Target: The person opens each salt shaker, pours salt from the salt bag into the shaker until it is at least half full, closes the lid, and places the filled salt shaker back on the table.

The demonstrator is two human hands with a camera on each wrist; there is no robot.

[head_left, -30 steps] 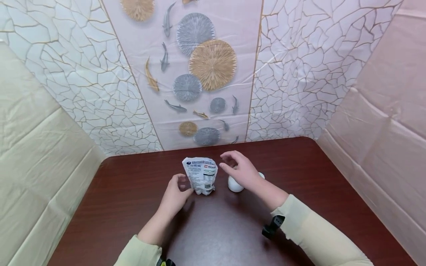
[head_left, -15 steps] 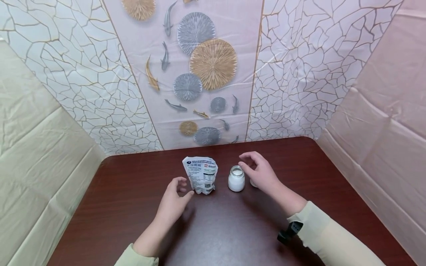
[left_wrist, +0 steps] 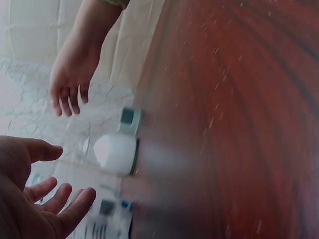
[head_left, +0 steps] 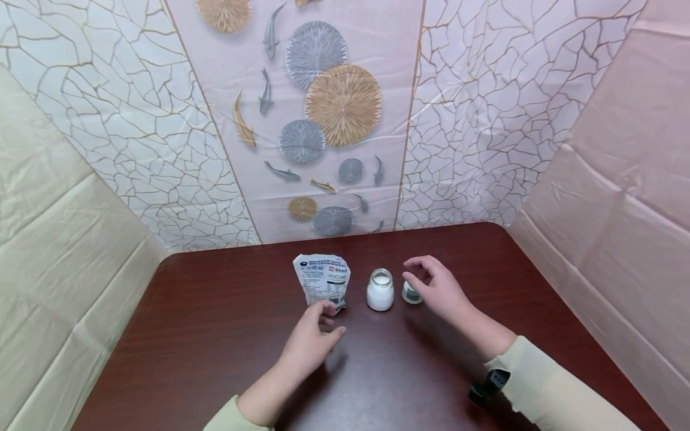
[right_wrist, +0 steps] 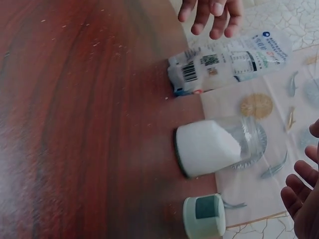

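My left hand (head_left: 311, 343), fingers loosely bent with nothing between them, hovers just in front of a white printed pouch (head_left: 322, 276). The pouch stands upright, its lower part overlapped by the fingers in the head view. To its right a glass jar (head_left: 380, 293) stands uncovered, partly full of white powder that slopes inside the glass in the right wrist view (right_wrist: 207, 148). My right hand (head_left: 439, 290) is empty, thumb and fingers apart, above and beside a small pale cylindrical container (right_wrist: 204, 215) with a dark green patch. That hand partly hides the container in the head view.
Everything stands on a dark red-brown table (head_left: 215, 335) with a glossy top. A patterned cloth backdrop (head_left: 458, 149) rises behind its far edge, and beige cloth walls (head_left: 609, 239) flank both sides.
My right hand has moved right, from over the jar to the small container, uncovering both. My left hand has shifted right and nearer, from the pouch's left side to its front.
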